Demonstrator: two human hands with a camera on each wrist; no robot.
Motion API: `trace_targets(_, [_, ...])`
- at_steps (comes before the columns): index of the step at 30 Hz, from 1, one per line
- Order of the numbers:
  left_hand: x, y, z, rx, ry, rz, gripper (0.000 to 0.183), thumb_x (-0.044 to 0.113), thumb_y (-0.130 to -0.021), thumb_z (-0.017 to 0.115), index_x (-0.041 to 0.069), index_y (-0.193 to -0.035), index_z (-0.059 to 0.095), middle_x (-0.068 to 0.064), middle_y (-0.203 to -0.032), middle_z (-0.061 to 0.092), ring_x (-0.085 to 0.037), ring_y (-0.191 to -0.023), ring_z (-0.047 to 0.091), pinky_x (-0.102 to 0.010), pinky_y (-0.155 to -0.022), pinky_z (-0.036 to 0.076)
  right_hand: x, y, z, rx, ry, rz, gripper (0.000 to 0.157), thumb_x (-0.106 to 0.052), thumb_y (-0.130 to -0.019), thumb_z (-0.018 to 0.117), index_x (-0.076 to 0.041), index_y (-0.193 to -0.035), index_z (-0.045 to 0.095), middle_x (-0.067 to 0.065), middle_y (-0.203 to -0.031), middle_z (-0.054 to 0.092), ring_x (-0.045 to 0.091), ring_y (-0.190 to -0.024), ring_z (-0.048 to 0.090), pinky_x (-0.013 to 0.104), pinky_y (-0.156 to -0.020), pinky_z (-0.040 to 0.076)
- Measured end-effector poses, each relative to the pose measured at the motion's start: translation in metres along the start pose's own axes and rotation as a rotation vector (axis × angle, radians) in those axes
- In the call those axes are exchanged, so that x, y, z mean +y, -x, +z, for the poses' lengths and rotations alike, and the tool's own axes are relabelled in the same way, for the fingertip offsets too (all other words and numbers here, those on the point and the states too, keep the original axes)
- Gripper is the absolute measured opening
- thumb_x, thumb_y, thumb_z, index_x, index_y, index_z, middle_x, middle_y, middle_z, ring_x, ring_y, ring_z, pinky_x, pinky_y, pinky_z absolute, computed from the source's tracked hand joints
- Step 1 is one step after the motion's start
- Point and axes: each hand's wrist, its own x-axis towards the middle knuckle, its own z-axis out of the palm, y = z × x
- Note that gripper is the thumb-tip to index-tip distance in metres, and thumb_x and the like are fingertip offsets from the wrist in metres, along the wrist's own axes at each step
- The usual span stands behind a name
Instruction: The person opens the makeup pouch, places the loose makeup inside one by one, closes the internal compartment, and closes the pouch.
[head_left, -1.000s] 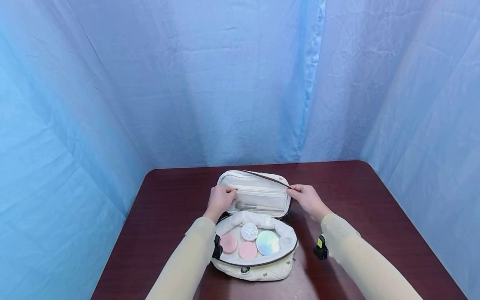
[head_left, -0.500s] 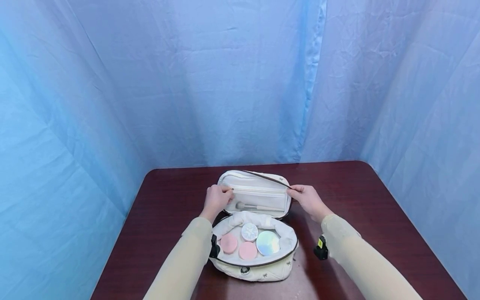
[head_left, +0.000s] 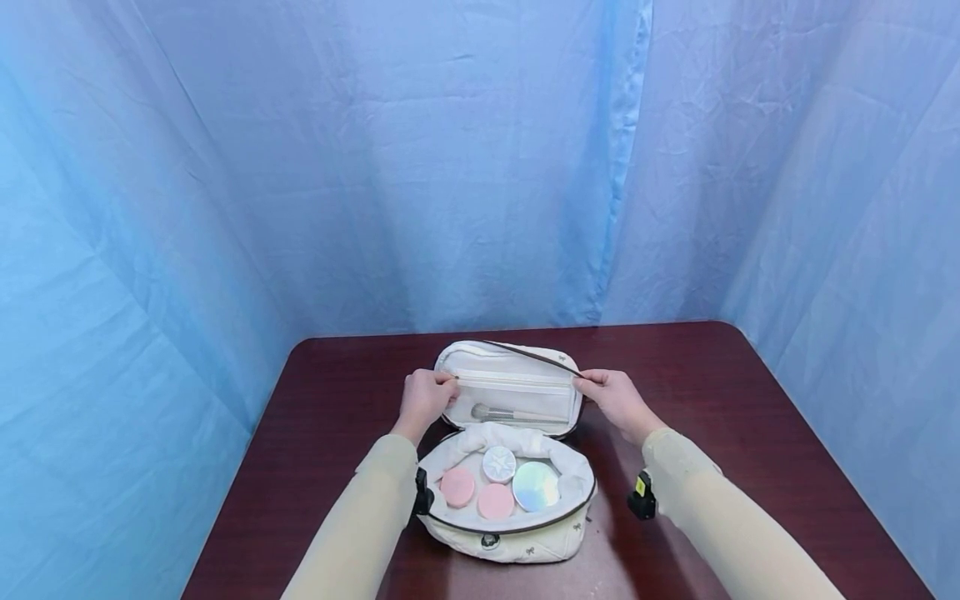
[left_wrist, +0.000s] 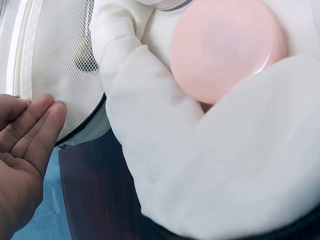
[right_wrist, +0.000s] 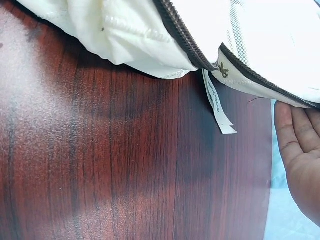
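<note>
A white makeup bag (head_left: 547, 543) lies unzipped, its lid folded back away from the person. Inside the lid is a mesh pocket (head_left: 487, 398), with a makeup brush (head_left: 502, 413) behind the mesh. My left hand (head_left: 424, 400) pinches the small zipper pull at the left end of the pocket's white zipper (head_left: 517, 382). On the opposite side, my right hand (head_left: 618, 404) grips the lid's right edge between thumb and fingers; the right wrist view shows its fingers (right_wrist: 290, 135) under that edge. The pocket's zipper line runs straight between the hands.
In the bag's main compartment sit two pink round cases (head_left: 457, 487), a white star-topped jar (head_left: 498, 464) and a shiny iridescent disc (head_left: 536, 487). A fabric tag (right_wrist: 218, 107) hangs at the bag's hinge. The dark red wooden table (head_left: 720, 400) is enclosed by blue curtains (head_left: 480, 167).
My left hand has slid left along the pocket zipper with the pull, toward the lid's left edge, uncovering more of the brush. The right hand has stayed in place.
</note>
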Motion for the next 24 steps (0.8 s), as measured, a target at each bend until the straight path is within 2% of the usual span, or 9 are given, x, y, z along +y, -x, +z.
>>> trace_targets(4, [-0.004, -0.001, -0.006, 0.028, 0.011, -0.019, 0.023, 0.004, -0.086, 0.061, 0.007, -0.065, 0.072, -0.001, -0.063, 0.066, -0.01, -0.061, 0.056, -0.022, -0.061, 0.043, 0.0, 0.0, -0.001, -0.001, 0.008, -0.001, 0.04, -0.028, -0.104, 0.06, 0.002, -0.13, 0.065, 0.014, -0.119, 0.071, 0.02, -0.104, 0.068, 0.055, -0.102, 0.049])
trace_targets(7, [-0.007, -0.002, -0.01, 0.036, 0.014, -0.029, 0.022, 0.004, -0.085, 0.06, 0.006, -0.067, 0.074, -0.005, -0.063, 0.066, -0.01, -0.06, 0.055, -0.022, -0.062, 0.043, -0.001, 0.001, -0.001, -0.004, 0.0, -0.002, 0.039, -0.027, -0.104, 0.06, 0.002, -0.13, 0.065, 0.014, -0.119, 0.071, 0.02, -0.104, 0.068, 0.056, -0.102, 0.048])
trace_targets(11, [-0.01, -0.003, -0.014, 0.018, 0.017, -0.04, 0.023, 0.004, -0.085, 0.059, 0.004, -0.07, 0.075, -0.007, -0.064, 0.066, -0.01, -0.058, 0.055, -0.022, -0.061, 0.043, -0.002, 0.001, 0.0, -0.012, -0.032, -0.01, 0.038, -0.025, -0.105, 0.06, 0.003, -0.129, 0.065, 0.015, -0.116, 0.071, 0.024, -0.102, 0.068, 0.059, -0.1, 0.048])
trace_targets(14, [-0.01, -0.003, -0.015, 0.011, 0.045, -0.053, 0.023, 0.005, -0.088, 0.059, 0.004, -0.074, 0.078, -0.009, -0.068, 0.071, -0.012, -0.059, 0.063, -0.022, -0.061, 0.05, -0.001, 0.001, 0.0, -0.013, -0.04, -0.015, 0.037, -0.024, -0.104, 0.06, 0.004, -0.128, 0.066, 0.015, -0.114, 0.072, 0.023, -0.1, 0.068, 0.059, -0.099, 0.048])
trace_targets(18, [-0.008, -0.003, -0.014, 0.016, 0.119, -0.09, 0.022, 0.005, -0.091, 0.06, 0.0, -0.087, 0.08, -0.017, -0.078, 0.075, -0.025, -0.068, 0.074, -0.032, -0.066, 0.061, 0.0, 0.0, -0.001, -0.014, -0.029, -0.02, 0.037, -0.025, -0.104, 0.06, 0.003, -0.128, 0.066, 0.014, -0.114, 0.072, 0.019, -0.098, 0.068, 0.059, -0.099, 0.048])
trace_targets(20, [-0.007, -0.004, -0.015, 0.015, 0.157, -0.122, 0.021, 0.004, -0.093, 0.06, -0.004, -0.095, 0.079, -0.021, -0.083, 0.076, -0.029, -0.073, 0.076, -0.036, -0.068, 0.062, 0.001, -0.001, -0.002, -0.013, -0.027, -0.022, 0.037, -0.025, -0.104, 0.061, 0.003, -0.128, 0.067, 0.014, -0.115, 0.072, 0.018, -0.098, 0.068, 0.058, -0.1, 0.048])
trace_targets(24, [-0.005, -0.005, -0.015, 0.015, 0.202, -0.17, 0.021, 0.005, -0.097, 0.062, -0.009, -0.105, 0.075, -0.023, -0.085, 0.075, -0.029, -0.073, 0.076, -0.037, -0.068, 0.062, 0.0, -0.001, -0.002, -0.015, -0.031, -0.024, 0.038, -0.025, -0.104, 0.061, 0.003, -0.128, 0.066, 0.015, -0.116, 0.071, 0.016, -0.098, 0.068, 0.058, -0.101, 0.047])
